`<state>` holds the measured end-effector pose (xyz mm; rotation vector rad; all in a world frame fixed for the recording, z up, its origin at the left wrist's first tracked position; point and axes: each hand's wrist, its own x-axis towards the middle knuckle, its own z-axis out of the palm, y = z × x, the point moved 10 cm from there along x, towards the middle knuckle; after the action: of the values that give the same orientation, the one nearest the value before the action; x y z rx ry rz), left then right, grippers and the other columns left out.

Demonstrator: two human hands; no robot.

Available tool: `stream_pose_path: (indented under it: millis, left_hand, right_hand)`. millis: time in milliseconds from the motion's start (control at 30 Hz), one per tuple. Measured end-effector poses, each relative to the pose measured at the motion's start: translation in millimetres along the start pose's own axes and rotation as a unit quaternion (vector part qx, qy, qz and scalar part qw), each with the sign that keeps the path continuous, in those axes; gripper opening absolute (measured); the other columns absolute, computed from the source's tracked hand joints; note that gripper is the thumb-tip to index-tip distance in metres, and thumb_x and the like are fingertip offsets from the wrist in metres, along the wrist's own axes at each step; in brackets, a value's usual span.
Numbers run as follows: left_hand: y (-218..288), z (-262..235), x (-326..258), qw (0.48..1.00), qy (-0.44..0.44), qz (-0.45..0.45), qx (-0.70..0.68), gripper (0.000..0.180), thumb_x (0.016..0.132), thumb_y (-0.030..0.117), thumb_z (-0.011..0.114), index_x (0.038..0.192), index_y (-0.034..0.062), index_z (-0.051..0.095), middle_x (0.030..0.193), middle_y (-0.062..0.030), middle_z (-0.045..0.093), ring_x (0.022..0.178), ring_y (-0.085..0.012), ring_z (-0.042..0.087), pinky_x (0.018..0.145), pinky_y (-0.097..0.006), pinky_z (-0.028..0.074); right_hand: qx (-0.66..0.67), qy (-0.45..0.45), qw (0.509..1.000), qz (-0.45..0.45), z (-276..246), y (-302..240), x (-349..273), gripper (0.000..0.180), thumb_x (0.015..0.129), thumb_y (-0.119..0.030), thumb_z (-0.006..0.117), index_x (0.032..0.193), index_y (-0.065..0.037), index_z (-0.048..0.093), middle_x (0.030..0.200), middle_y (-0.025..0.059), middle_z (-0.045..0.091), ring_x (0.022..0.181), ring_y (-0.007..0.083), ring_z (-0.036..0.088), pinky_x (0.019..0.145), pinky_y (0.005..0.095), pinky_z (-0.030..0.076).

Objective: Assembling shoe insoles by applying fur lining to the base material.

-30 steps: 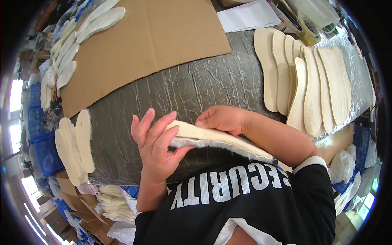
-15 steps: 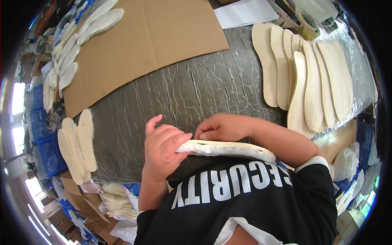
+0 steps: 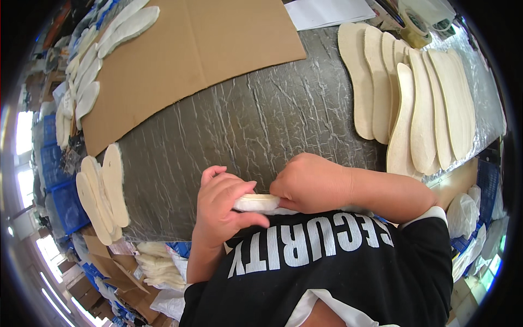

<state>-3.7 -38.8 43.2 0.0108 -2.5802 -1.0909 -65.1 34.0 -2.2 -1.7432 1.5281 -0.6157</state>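
The left hand [image 3: 220, 210] pinched the insole [image 3: 256, 203] at the near edge of the table [image 3: 256, 120], thumb below, fingers curled above. The right hand [image 3: 313, 182] gripped its other end, knuckles up. Judged best practice: keep both grips firm and the insole level, clear of the stack [image 3: 414, 92] farther right.

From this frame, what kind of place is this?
Probably a shoe-insole workshop. Rows of cream insoles lie overlapped on a foil-wrapped table, beside a cardboard sheet. Blue crates stand at the table's side. Both hands, left hand and right hand, grip one insole.
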Motion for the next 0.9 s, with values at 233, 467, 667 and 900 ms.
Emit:
stream_pose_path:
  millis: [233, 467, 667, 900]
  left_hand:
    - [-22, -11, -19, 0.988, 0.018, -0.084, -0.127, 0.047, 0.074, 0.039, 0.082, 0.096, 0.0003, 0.067, 0.081, -0.0072, 0.068, 0.075, -0.0224, 0.063, 0.085, -0.04, 0.044]
    - [-54, -14, -46, 0.956, 0.082, -0.188, -0.207, 0.022, 0.073, 0.011, 0.078, 0.087, -0.0029, 0.068, 0.081, -0.0124, 0.069, 0.078, -0.0243, 0.064, 0.074, -0.034, 0.049]
    - [-79, -22, -76, 0.937, 0.118, -0.213, -0.251, 0.025, 0.081, 0.018, 0.078, 0.086, -0.0039, 0.067, 0.083, -0.0145, 0.069, 0.082, -0.0246, 0.063, 0.074, -0.034, 0.049]
    - [-79, -17, -74, 0.934, 0.117, -0.213, -0.261, 0.03, 0.082, 0.024, 0.079, 0.087, -0.003, 0.067, 0.083, -0.0138, 0.069, 0.083, -0.0246, 0.063, 0.075, -0.034, 0.049]
  right_hand:
    - [0.024, 0.021, 0.999, -0.029, -1, -5, -6, 0.014, 0.077, -0.016, 0.069, 0.077, -0.004, 0.063, 0.07, 0.0119, 0.063, 0.071, 0.0353, 0.063, 0.067, 0.0459, 0.05]
    - [0.233, -0.114, 0.963, 0.073, 1, 37, -24, 0.052, 0.078, -0.042, 0.075, 0.108, 0.001, 0.067, 0.091, 0.0183, 0.07, 0.085, 0.0379, 0.066, 0.074, 0.0426, 0.052]
    - [0.236, -0.082, 0.961, 0.116, -10, 49, -51, 0.05, 0.068, -0.019, 0.083, 0.111, 0.0, 0.067, 0.091, 0.016, 0.072, 0.083, 0.0306, 0.069, 0.072, 0.0371, 0.051]
    - [0.238, 0.044, 0.959, 0.147, -10, 54, -62, 0.031, 0.072, -0.016, 0.081, 0.097, -0.001, 0.07, 0.082, 0.0139, 0.07, 0.072, 0.0288, 0.067, 0.065, 0.0348, 0.05]
